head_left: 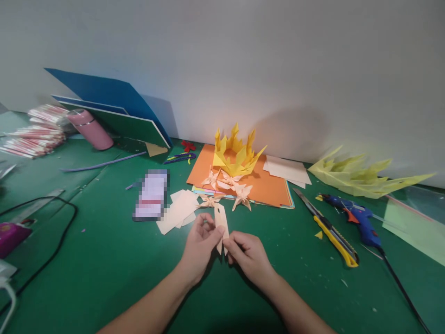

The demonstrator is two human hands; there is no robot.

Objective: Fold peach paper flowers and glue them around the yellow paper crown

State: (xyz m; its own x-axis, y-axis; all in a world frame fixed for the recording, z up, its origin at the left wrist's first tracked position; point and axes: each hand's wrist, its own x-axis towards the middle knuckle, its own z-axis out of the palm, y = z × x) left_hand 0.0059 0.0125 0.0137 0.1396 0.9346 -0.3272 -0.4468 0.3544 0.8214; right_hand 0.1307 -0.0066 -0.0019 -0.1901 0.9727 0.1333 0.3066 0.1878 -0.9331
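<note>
A plain, pale grey wall (295, 55) runs all the way across the back. A dark green tabletop (104, 269) meets it and fills the bottom part. The light is soft, and dim shadows lie on the wall.

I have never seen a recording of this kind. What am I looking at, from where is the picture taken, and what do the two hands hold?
There is no machine here: these are a person's two bare hands. The single picture comes from a camera worn on that person's head, looking forward and down, so the arms enter from the bottom edge. The left hand and the right hand both pinch a folded strip of peach paper, held upright over the green table. Behind it lie small peach paper flowers, partly on an orange sheet that also carries a yellow paper crown. To the right are a yellow utility knife and a blue glue gun; to the left, loose peach paper pieces, a phone and a pink bottle.
</note>
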